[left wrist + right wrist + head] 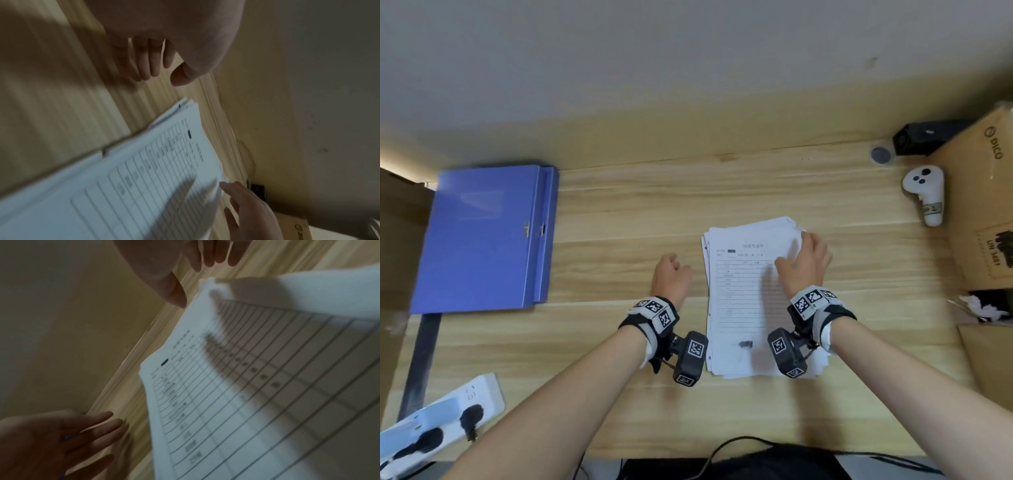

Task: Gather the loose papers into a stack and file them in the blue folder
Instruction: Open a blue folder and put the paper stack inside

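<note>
Far left, near edge: white power strip (441,411) w/ black plugs in it. Behind it the blue folder (482,236) lies flat on the wooden desk (619,212), closed, clasp on its right side, well apart from the papers.

Left hand (671,277) is over bare desk just left of the papers, fingers loosely extended, holding nothing; whether fingertips touch the wood can't be told. Left wrist view is blurred but shows the same hand (156,48) empty above the wood.

Papers (746,301) sit centre-right in a rough stack, edges not squared, printed form w/ ruled table on top; a dark smudge near its bottom.

Right hand (804,260) is at the stack's top-right corner, fingers relaxed, not clenched; that corner is lifted and curled. No clear pinch visible.

Far right: white controller (928,195), black box (924,137), cardboard box (983,205).
</note>
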A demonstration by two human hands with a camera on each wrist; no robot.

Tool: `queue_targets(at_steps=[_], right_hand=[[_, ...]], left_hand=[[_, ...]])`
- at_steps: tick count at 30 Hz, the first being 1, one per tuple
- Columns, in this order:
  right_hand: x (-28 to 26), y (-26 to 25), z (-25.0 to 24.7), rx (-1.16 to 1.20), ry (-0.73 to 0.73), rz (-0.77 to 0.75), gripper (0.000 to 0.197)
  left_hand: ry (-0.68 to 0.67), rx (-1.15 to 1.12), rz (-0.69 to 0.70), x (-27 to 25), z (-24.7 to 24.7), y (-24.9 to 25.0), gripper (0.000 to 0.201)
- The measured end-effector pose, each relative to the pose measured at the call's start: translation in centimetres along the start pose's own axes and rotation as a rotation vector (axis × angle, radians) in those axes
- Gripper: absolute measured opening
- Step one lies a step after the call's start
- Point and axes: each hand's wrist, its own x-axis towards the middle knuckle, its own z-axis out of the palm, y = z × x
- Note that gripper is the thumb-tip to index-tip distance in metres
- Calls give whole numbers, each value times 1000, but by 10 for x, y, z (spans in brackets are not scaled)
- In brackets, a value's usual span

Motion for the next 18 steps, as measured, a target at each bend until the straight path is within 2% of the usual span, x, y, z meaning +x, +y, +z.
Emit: queue_targets(at_steps=[7,12,18], right_hand=[[-28,-80,61,179,-127,-78,50],[-57,-144,128,285,-212,-36,38],[-96,-234,206,359,-391,-72,31]], left_hand=[[172,-31,84,40,-113,-1,49],[226,-29,174,67,-208,-11,47],[352,-22,161,97,-332,-56,45]])
